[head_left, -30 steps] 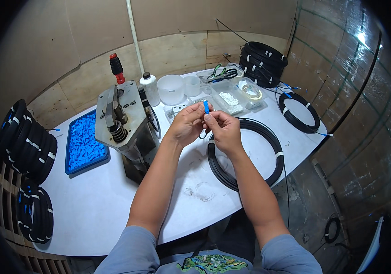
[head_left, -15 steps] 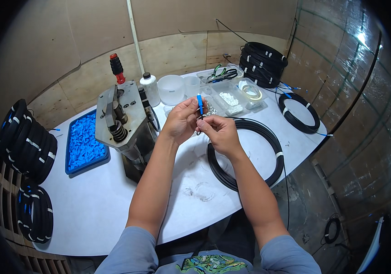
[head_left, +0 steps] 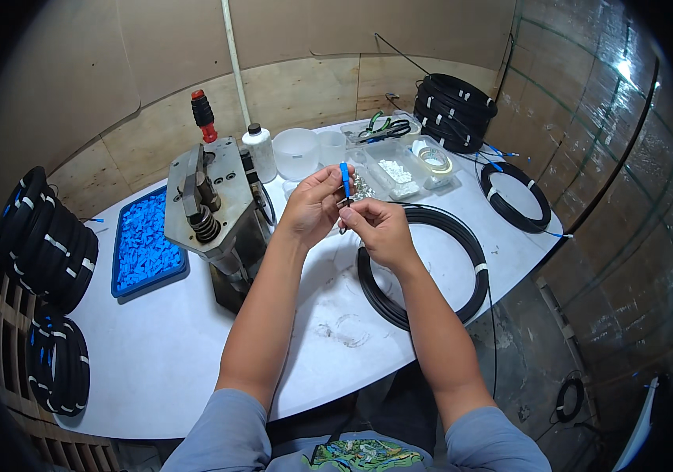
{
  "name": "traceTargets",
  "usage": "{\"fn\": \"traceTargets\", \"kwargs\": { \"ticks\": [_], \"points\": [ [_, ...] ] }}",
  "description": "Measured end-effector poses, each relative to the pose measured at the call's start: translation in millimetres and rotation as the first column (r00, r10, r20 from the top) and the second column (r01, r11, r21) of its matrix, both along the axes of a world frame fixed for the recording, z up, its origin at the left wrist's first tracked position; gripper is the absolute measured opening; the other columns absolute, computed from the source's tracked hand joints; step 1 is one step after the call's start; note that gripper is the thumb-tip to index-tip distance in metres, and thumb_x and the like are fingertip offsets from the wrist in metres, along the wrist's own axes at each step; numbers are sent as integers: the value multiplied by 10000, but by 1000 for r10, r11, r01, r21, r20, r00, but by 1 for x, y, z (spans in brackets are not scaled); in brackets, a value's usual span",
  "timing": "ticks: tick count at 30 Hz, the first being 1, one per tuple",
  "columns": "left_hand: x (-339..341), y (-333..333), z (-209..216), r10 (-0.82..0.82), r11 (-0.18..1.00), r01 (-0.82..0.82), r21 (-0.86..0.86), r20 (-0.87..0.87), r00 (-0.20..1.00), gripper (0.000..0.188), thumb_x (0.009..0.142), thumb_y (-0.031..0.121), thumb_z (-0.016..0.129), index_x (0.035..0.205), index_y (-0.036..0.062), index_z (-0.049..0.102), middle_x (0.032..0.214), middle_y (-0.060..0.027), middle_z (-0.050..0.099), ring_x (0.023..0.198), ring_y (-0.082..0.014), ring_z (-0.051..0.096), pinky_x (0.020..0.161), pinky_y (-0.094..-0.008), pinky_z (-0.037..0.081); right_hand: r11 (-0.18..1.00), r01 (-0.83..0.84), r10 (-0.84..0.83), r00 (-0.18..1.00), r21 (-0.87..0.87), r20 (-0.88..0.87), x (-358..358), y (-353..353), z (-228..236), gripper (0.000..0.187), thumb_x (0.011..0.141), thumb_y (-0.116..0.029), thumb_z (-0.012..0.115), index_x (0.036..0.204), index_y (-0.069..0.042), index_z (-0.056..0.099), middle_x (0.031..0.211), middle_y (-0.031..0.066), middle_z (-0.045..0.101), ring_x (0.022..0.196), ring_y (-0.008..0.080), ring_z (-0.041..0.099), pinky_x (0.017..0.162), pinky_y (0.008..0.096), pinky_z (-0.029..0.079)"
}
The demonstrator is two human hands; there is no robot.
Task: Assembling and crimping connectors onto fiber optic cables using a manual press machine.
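Observation:
My left hand (head_left: 317, 203) is closed on a slim blue fibre-optic connector (head_left: 345, 179), which stands upright between thumb and fingers. Just below it, my right hand (head_left: 378, 228) pinches the black cable (head_left: 344, 219) that runs into the connector's lower end. A short loop of this cable hangs under the fingertips. Under and beside my right forearm lies a coil of black cable (head_left: 474, 252) bound with white ties. Close behind the hands, a clear box (head_left: 362, 182) holds small metal parts, partly hidden by my fingers.
At left stand a metal press (head_left: 218, 197) and a blue tray (head_left: 151, 288) of small blue pieces. Behind are a white bottle (head_left: 258, 151), a translucent bowl (head_left: 297, 153), and a clear organizer (head_left: 440, 186) with tape and white parts. Stacked black coils (head_left: 454, 110) stand far right, others (head_left: 45, 244) left.
The blue connector has turned slightly in my fingers, and more of its lower part shows. Both hands hold nearly the same place; the view has shifted a little.

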State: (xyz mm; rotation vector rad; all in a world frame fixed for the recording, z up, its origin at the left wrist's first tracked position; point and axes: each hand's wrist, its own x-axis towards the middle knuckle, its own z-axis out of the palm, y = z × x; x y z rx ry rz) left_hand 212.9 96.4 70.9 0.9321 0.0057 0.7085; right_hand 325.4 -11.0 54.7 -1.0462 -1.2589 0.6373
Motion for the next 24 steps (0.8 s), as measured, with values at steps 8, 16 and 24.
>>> {"fn": "traceTargets", "kwargs": {
  "ticks": [8,16,24],
  "points": [
    [-3,2,0,-78,997,79,20,-13,997,244,945,241,557,1069,34,592,948,-51,601,912,-167,558,774,-282,475,999,-24,25,999,26,-38,-2,1,-1,164,884,-140,660,853,21,669,764,49,673,717,86,611,682,235,491],
    [-2,-2,4,33,999,-33,16,-8,999,236,950,235,546,1069,37,593,941,-53,604,890,-159,563,746,-284,477,1000,-16,16,999,1,-33,-3,0,-1,152,887,-129,653,879,23,664,769,48,669,718,83,608,682,232,489],
    [-4,0,3,-46,998,46,31,-7,999,228,953,229,541,1073,42,593,927,-49,605,841,-142,571,676,-263,474,1000,-12,14,993,18,-115,-4,2,-2,148,886,-121,654,937,17,651,786,54,670,723,87,613,685,234,494]
  ]
}}
